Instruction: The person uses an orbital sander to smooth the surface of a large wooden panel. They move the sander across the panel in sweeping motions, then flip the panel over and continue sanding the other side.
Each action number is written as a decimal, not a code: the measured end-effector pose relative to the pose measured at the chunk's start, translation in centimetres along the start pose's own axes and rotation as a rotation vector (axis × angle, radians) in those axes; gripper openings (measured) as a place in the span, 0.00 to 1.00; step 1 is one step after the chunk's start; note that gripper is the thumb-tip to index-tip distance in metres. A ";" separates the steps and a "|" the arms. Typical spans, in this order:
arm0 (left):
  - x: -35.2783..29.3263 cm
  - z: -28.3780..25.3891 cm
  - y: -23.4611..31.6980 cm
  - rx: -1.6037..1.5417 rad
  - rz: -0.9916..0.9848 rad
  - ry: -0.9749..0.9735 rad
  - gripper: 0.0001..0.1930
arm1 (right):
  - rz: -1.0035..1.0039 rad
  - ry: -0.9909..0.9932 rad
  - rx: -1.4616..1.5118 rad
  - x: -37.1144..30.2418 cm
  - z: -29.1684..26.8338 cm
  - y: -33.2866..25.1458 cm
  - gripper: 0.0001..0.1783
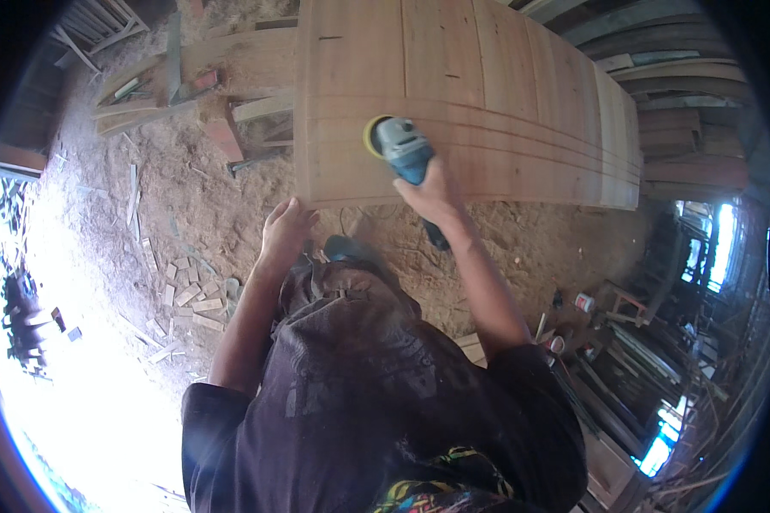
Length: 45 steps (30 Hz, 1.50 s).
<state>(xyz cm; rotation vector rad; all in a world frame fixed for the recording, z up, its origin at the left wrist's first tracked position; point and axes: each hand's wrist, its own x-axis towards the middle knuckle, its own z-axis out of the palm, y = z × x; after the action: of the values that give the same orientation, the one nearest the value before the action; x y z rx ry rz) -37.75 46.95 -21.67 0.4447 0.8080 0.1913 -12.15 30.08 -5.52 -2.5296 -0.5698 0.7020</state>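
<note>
My right hand (435, 192) is wrapped around the body of an angle grinder (411, 152) with a blue-green casing and a grey head. Its round yellow-edged disc (371, 137) lies against the top of a large wooden panel (522, 90), near the panel's left end. Long grooves run across the boards of the panel. At the near left corner, my left hand (287, 229) is closed on the panel's edge, its fingers partly hidden.
Sawdust and wood scraps (192, 295) cover the ground at left. Curved timber pieces (205, 64) lie beyond the panel's left end. Stacked boards (684, 85) stand at the far right. A small white tub (583, 302) and more lumber (616, 393) lie at right.
</note>
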 end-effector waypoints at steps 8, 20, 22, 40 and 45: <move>-0.5 0.1 0.8 0.098 0.006 0.032 0.20 | 0.144 0.181 0.063 -1.5 -7.0 10.7 0.45; -0.7 -0.2 0.8 0.008 -0.006 0.105 0.21 | 0.089 0.075 0.234 -1.4 -5.9 7.6 0.33; -0.5 0.6 0.5 0.001 0.004 0.092 0.22 | -0.088 -0.087 0.285 -0.4 -1.5 2.5 0.34; -0.8 0.5 0.7 0.125 -0.027 0.121 0.20 | 0.271 0.256 0.142 2.2 -10.3 15.4 0.38; -0.1 -0.7 0.9 0.239 -0.053 0.120 0.20 | 0.236 0.205 0.218 2.8 -9.0 12.9 0.36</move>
<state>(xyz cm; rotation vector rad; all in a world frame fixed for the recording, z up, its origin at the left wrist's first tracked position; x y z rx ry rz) -38.36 47.90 -21.62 0.6404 0.9642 0.0729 -1.51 18.20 -6.31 -2.4445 -0.1183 0.5412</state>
